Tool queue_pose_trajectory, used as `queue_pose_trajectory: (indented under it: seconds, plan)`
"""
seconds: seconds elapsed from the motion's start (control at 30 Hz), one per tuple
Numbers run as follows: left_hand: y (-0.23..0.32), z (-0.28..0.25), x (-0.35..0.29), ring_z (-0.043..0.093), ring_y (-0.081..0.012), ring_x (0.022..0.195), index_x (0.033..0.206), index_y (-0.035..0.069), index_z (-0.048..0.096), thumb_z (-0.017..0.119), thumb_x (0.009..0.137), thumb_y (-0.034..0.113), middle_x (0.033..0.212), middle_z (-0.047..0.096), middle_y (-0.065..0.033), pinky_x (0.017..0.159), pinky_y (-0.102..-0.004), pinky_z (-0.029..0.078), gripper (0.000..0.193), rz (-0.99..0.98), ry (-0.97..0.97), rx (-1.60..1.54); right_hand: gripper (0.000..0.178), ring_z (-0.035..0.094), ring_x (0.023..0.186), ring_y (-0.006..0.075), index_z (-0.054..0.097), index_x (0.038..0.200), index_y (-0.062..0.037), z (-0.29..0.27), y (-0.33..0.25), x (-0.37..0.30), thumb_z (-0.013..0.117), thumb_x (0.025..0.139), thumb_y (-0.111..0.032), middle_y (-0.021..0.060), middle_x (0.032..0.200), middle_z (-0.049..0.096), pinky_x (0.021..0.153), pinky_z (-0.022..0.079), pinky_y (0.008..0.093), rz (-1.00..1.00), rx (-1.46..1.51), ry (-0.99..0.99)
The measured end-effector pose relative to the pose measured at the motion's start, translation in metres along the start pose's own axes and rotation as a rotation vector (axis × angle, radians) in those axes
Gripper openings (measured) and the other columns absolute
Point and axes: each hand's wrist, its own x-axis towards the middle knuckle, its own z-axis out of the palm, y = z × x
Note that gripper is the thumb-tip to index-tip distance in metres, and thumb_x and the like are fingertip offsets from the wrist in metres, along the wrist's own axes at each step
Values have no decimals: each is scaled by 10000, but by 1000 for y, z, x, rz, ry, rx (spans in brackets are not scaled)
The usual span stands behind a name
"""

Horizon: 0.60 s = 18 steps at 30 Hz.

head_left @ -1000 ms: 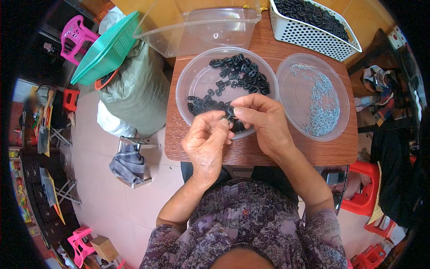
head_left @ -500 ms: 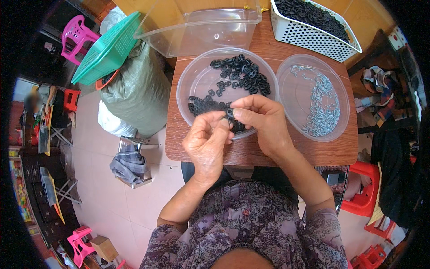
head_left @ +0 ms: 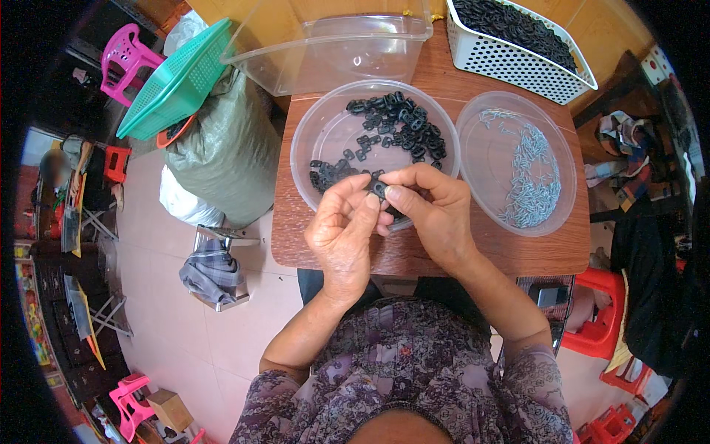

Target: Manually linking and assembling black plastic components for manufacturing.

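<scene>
A small black plastic part (head_left: pixel 379 188) with a hole in it is pinched between my two hands, over the near rim of a round clear tub (head_left: pixel 299 159). My left hand (head_left: pixel 346 223) has thumb and fingers closed on its left side. My right hand (head_left: pixel 436 203) grips it from the right with thumb and forefinger. Inside the tub lie many loose black parts (head_left: pixel 414 126) of the same kind. To the right, a second round clear tub (head_left: pixel 473 159) holds a heap of small silvery screws (head_left: pixel 534 181). Whether a screw sits between my fingers is hidden.
Both tubs stand on a brown wooden table (head_left: pixel 444 70). A white perforated basket (head_left: pixel 510 70) full of black parts is at the back right, a clear box (head_left: pixel 355 55) at the back left. Left of the table stand a stuffed sack (head_left: pixel 222 155) and a green basket (head_left: pixel 177 81).
Both hands stay at the near side of the tub, fingertips shifted slightly and drawn closer together round the black part. The tubs and their contents look the same.
</scene>
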Motion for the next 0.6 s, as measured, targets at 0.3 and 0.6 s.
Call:
queue_pose_trajectory:
  seconds: [0.3, 0.6]
  plan:
    - [-1, -5, 2, 559, -92, 634, 1107, -63, 504, 530, 865, 13, 780, 595, -68, 542, -196, 464, 255, 1, -111, 17, 83, 547, 702, 196, 617, 836, -16, -4, 3, -1, 573, 766, -20, 85, 746, 571, 655, 425, 304, -226, -328, 8]
    - [-2, -6, 3, 558, -91, 638, 1125, -38, 511, 528, 863, 8, 789, 598, -69, 537, -196, 461, 267, -5, -146, 67, 110, 547, 734, 222, 630, 861, -27, -8, 3, 0, 584, 763, -50, 104, 753, 577, 680, 425, 321, -182, -362, -12]
